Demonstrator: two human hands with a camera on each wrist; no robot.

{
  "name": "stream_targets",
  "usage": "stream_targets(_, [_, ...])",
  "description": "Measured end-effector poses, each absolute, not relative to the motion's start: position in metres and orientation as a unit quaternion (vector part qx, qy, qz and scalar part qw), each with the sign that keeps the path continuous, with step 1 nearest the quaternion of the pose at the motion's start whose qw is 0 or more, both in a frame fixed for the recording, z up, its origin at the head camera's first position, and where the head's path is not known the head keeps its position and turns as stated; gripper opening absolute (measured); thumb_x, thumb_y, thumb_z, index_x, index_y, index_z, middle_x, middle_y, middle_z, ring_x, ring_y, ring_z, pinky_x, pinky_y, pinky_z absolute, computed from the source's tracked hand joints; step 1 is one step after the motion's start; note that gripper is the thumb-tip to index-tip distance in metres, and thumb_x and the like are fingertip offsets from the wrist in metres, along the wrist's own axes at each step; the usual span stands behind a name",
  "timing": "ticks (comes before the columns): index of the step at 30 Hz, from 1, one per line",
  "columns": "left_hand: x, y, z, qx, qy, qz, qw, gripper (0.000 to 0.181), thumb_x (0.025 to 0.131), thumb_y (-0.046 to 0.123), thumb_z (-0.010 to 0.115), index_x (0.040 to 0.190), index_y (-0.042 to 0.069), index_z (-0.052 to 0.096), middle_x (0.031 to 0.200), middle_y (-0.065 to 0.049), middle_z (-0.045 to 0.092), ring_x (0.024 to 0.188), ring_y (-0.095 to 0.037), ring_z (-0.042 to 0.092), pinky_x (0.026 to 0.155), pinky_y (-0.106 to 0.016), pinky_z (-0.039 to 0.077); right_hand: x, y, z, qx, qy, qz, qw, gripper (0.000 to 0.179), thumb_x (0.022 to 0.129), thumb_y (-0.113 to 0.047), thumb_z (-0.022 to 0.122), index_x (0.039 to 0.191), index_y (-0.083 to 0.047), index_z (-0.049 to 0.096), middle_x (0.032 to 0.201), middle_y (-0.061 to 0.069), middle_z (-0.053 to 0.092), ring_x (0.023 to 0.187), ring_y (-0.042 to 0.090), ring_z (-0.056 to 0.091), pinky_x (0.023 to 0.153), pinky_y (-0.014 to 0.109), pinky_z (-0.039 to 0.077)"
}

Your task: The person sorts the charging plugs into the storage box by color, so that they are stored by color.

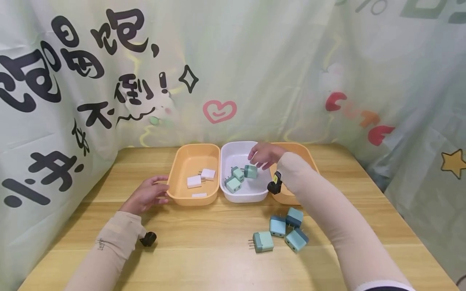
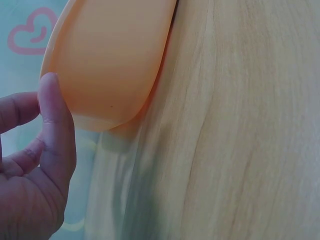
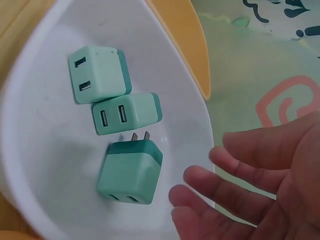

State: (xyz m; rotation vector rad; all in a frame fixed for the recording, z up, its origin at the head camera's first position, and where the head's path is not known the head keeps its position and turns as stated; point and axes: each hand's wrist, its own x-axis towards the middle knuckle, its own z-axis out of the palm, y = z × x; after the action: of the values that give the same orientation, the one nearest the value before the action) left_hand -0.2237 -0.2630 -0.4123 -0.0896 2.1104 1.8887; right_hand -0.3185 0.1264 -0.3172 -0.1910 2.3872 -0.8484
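Just above the white tray, the right hand hovers with its fingers spread and relaxed, holding nothing. Directly below the fingertips lies a green charger, prongs up toward the tray's far wall; the wrist view shows it free of the hand, with a clear gap between them. Two more mint chargers lie just beside it toward the tray's near-left corner, their USB slots facing up. The right forearm, in a beige sleeve, crosses over the right orange tray and hides most of it, so what is in that tray cannot be told. A small black camera sits strapped at the wrist.

Across the table, the left hand rests at the outer wall of the left orange tray, thumb straight against the rim and fingers loosely extended, gripping nothing. Inside that tray lie three white chargers, two near the middle and one flat by the near wall.

On the bare wood in front of the white tray sits a cluster of four blue-and-green chargers, touching or nearly so, just left of the right forearm. A printed cloth backdrop with a pink heart hangs behind the trays.
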Motion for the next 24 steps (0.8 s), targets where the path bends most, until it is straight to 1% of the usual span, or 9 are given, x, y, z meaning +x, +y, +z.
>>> stream_targets(3, [-0.224, -0.264, -0.412, -0.028, 0.737, 0.657, 0.154, 0.053, 0.097, 0.004, 0.051, 0.144, -0.006, 0.027, 0.099, -0.016, 0.059, 0.081, -0.017, 0.063, 0.070, -0.029, 0.059, -0.314, 0.128, -0.314, -0.078, 0.898, -0.324, 0.287, 0.039, 0.095, -0.012, 0.059, 0.131, 0.000, 0.053, 0.126, 0.015, 0.056, 0.113, 0.033, 0.056, 0.085, 0.037, 0.056])
stream_targets(6, [-0.224, -0.264, -0.412, -0.028, 0.738, 0.657, 0.154, 0.053, 0.097, 0.004, 0.051, 0.144, -0.006, 0.027, 0.100, -0.016, 0.059, 0.081, -0.017, 0.063, 0.070, -0.030, 0.059, -0.309, 0.129, -0.312, -0.085, 0.897, -0.331, 0.281, 0.038, 0.095, -0.013, 0.057, 0.131, 0.001, 0.053, 0.126, 0.017, 0.057, 0.110, 0.032, 0.057, 0.084, 0.037, 0.056])
stream_targets(10, [-0.225, -0.265, -0.412, -0.034, 0.737, 0.658, 0.153, 0.054, 0.097, 0.003, 0.051, 0.144, -0.006, 0.027, 0.098, -0.016, 0.059, 0.081, -0.017, 0.062, 0.070, -0.029, 0.059, -0.300, 0.131, -0.310, -0.089, 0.889, -0.349, 0.283, 0.040, 0.097, -0.018, 0.047, 0.130, 0.002, 0.053, 0.128, 0.021, 0.055, 0.109, 0.033, 0.057, 0.088, 0.042, 0.055])
stream_targets(12, [-0.225, -0.265, -0.412, -0.036, 0.737, 0.657, 0.153, 0.055, 0.097, 0.003, 0.051, 0.145, -0.006, 0.026, 0.098, -0.015, 0.059, 0.081, -0.017, 0.062, 0.070, -0.029, 0.059, -0.295, 0.132, -0.309, -0.094, 0.886, -0.352, 0.288, 0.043, 0.095, -0.020, 0.045, 0.130, 0.002, 0.053, 0.128, 0.022, 0.055, 0.110, 0.034, 0.057, 0.089, 0.043, 0.054])
stream_targets(14, [-0.225, -0.264, -0.412, -0.037, 0.737, 0.657, 0.153, 0.054, 0.097, 0.003, 0.051, 0.144, -0.006, 0.027, 0.097, -0.015, 0.059, 0.081, -0.017, 0.062, 0.069, -0.029, 0.059, -0.288, 0.133, -0.309, -0.098, 0.884, -0.349, 0.294, 0.044, 0.094, -0.023, 0.047, 0.130, 0.001, 0.054, 0.127, 0.021, 0.055, 0.109, 0.034, 0.057, 0.089, 0.043, 0.054])
stream_targets(18, [-0.225, -0.263, -0.412, -0.035, 0.737, 0.657, 0.154, 0.054, 0.097, 0.003, 0.050, 0.144, -0.006, 0.027, 0.097, -0.015, 0.059, 0.080, -0.016, 0.062, 0.069, -0.029, 0.059, -0.277, 0.134, -0.311, -0.119, 0.891, -0.326, 0.294, 0.038, 0.094, -0.026, 0.051, 0.122, -0.002, 0.061, 0.115, 0.016, 0.060, 0.100, 0.030, 0.060, 0.079, 0.038, 0.057])
stream_targets(20, [-0.224, -0.263, -0.412, -0.036, 0.737, 0.657, 0.155, 0.053, 0.097, 0.003, 0.050, 0.145, -0.005, 0.027, 0.097, -0.015, 0.060, 0.080, -0.016, 0.062, 0.069, -0.029, 0.059, -0.272, 0.134, -0.312, -0.130, 0.890, -0.320, 0.296, 0.036, 0.094, -0.027, 0.052, 0.118, -0.003, 0.062, 0.112, 0.016, 0.061, 0.097, 0.028, 0.061, 0.077, 0.037, 0.058])
stream_targets(24, [-0.224, -0.263, -0.412, -0.036, 0.738, 0.656, 0.154, 0.054, 0.097, 0.003, 0.050, 0.145, -0.005, 0.026, 0.098, -0.015, 0.060, 0.081, -0.016, 0.062, 0.070, -0.029, 0.059, -0.260, 0.132, -0.313, -0.149, 0.887, -0.311, 0.307, 0.032, 0.094, -0.027, 0.053, 0.115, -0.004, 0.064, 0.109, 0.015, 0.063, 0.094, 0.026, 0.062, 0.076, 0.037, 0.058])
